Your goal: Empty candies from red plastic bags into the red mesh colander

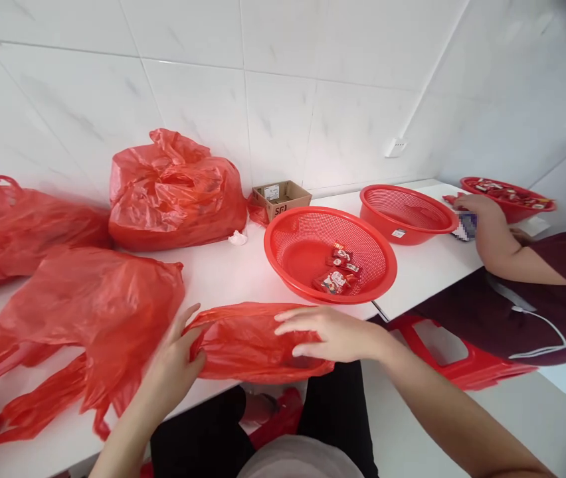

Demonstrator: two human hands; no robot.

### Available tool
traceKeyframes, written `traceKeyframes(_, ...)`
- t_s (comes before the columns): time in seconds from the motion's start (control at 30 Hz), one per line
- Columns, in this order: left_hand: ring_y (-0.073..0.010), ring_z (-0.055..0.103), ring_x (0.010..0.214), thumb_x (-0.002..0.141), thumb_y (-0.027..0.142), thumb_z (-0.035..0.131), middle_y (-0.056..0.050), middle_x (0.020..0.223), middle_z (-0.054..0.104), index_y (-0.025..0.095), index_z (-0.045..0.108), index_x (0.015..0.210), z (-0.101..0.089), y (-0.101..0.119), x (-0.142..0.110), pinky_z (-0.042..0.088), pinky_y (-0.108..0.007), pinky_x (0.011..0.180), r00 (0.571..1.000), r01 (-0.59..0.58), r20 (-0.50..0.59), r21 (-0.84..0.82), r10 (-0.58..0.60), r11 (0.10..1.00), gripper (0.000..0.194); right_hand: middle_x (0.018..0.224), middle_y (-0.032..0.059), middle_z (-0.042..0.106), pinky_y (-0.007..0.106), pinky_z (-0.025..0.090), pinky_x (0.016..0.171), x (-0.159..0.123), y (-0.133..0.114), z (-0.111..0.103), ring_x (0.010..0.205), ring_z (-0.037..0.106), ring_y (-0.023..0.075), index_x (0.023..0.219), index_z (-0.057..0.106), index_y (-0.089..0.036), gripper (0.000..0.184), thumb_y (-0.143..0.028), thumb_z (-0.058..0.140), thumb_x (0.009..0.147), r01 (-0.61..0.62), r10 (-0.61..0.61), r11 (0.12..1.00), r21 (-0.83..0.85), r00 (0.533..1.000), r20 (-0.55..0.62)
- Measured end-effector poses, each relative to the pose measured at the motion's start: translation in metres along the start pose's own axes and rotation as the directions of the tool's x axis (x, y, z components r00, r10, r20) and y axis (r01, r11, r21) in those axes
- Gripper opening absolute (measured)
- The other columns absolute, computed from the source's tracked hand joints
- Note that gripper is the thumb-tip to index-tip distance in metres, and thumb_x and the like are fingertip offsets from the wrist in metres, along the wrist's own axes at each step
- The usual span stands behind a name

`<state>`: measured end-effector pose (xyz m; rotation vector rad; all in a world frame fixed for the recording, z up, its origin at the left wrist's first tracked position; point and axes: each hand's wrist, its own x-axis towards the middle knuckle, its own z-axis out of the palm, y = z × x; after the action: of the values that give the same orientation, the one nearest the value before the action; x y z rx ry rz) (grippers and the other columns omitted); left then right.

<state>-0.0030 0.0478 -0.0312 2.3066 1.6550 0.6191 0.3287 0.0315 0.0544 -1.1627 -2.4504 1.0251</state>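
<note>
A crumpled red plastic bag (258, 344) lies on the near edge of the white table (203, 272), low and centre in the frame, between the person's two hands. The left hand (176, 362) rises from the lower left, its fingers spread and curved against the bag's gathered left end. The right hand (333, 334) comes in from the lower right on a long, extended forearm and lies open over the bag's top, fingers loosely together and pointing left. Neither hand shows a pinch. The film is thin, glossy and creased, with soft folds. A flat, loose red bag (94, 312) sits just left of the left hand, its handles trailing over the table edge. Further back, at upper left, is a stuffed, knotted red bag (176, 196), with another red bag (24, 232) at the left edge. A round red mesh basket (273, 255) stands centre right, holding a few red-wrapped packets (337, 271). Beyond it are a second, empty-looking mesh basket (405, 199) and, at upper right, a third basket (507, 192) heaped with packets. A co-worker's hand (482, 212) reaches near that far basket, holding something small and blurred. A small cardboard box (279, 199) stands against the white tile wall (203, 86).
</note>
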Motion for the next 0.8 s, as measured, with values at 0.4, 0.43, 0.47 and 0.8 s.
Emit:
traceKeyframes(0.4, -0.0307, 0.058, 0.120, 0.082, 0.049, 0.061, -0.011, 0.126, 0.066, 0.020, 0.065, 0.116, -0.006, 0.026, -0.006, 0.039, -0.045, 0.109, 0.969, 0.241, 0.167, -0.473, -0.183, 0.847, 0.045, 0.130, 0.0120, 0.057, 0.040, 0.046, 0.088, 0.032, 0.107, -0.083, 0.114, 0.059, 0.0334, 0.129, 0.060, -0.028, 0.075, -0.029, 0.083, 0.058, -0.490, 0.559, 0.719, -0.493, 0.829, -0.009)
traceKeyframes(0.43, -0.0316, 0.058, 0.121, 0.080, 0.052, 0.062, -0.011, 0.125, 0.067, 0.019, 0.064, 0.118, -0.004, 0.027, -0.007, 0.039, -0.046, 0.110, 0.953, 0.303, 0.172, -0.504, -0.249, 0.809, 0.050, 0.125, 0.0114, 0.059, 0.038, 0.047, 0.085, 0.034, 0.111, -0.081, 0.109, 0.061, 0.0324, 0.124, 0.063, -0.027, 0.071, -0.028, 0.084, 0.056, -0.488, 0.551, 0.725, -0.487, 0.834, -0.016)
traceKeyframes(0.47, -0.0320, 0.057, 0.123, 0.079, 0.054, 0.063, -0.011, 0.127, 0.066, 0.018, 0.063, 0.121, -0.002, 0.027, -0.008, 0.038, -0.047, 0.110, 0.933, 0.359, 0.177, -0.541, -0.314, 0.761, 0.055, 0.118, 0.0106, 0.062, 0.037, 0.047, 0.082, 0.035, 0.114, -0.081, 0.103, 0.063, 0.0314, 0.118, 0.065, -0.025, 0.065, -0.029, 0.084, 0.055, -0.487, 0.545, 0.731, -0.478, 0.838, -0.022)
traceKeyframes(0.8, -0.0305, 0.050, 0.132, 0.080, 0.056, 0.063, -0.012, 0.136, 0.061, 0.018, 0.058, 0.129, 0.003, 0.035, -0.009, 0.034, -0.045, 0.113, 0.884, 0.397, 0.082, -0.651, -0.460, 0.647, 0.062, 0.120, 0.0097, 0.064, 0.029, 0.051, 0.082, 0.031, 0.078, -0.106, 0.103, 0.064, 0.0206, 0.118, 0.055, -0.019, 0.039, -0.046, 0.058, 0.089, -0.348, 0.337, 0.937, 0.037, 0.869, -0.362)
